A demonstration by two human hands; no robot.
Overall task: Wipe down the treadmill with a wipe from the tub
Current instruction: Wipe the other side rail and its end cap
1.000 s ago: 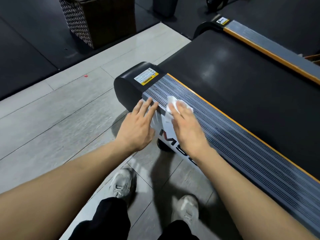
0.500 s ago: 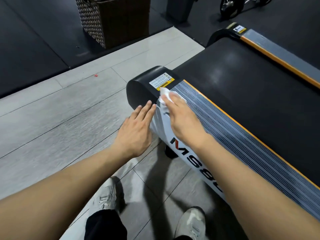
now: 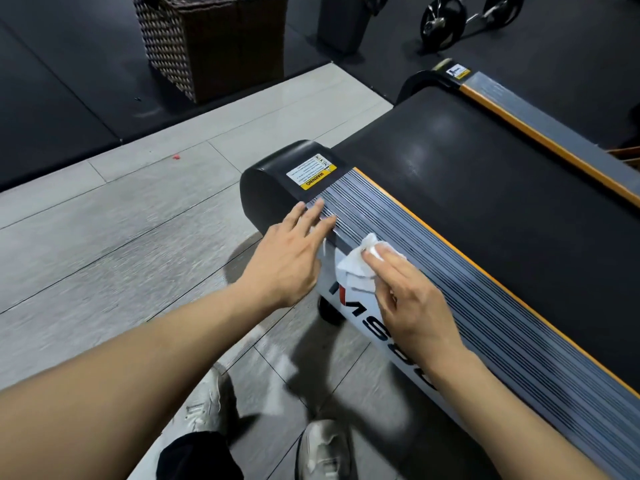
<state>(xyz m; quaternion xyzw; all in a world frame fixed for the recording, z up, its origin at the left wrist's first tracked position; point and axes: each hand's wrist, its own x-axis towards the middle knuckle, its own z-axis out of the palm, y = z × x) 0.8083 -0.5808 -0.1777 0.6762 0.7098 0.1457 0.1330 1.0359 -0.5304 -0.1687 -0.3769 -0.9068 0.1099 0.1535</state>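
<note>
The treadmill (image 3: 467, 209) runs from the centre to the lower right, with a black belt, a ribbed grey side rail (image 3: 485, 306) edged in orange, and a black end cap bearing a warning sticker (image 3: 311, 172). My right hand (image 3: 412, 299) presses a crumpled white wipe (image 3: 356, 268) onto the rail's near edge, where it drapes over the white side panel. My left hand (image 3: 291, 258) lies flat and empty with fingers spread, its fingertips on the rail just below the end cap. The tub is out of sight.
A woven wicker basket (image 3: 207, 43) stands at the top left on dark rubber matting. A barbell with weight plates (image 3: 443, 22) lies at the top right. Grey floor tiles (image 3: 121, 237) stretch to the left. My two shoes (image 3: 322, 452) are at the bottom.
My right hand has slid the wipe back along the rail, away from the end cap. My left hand has moved forward so its fingertips rest on the rail.
</note>
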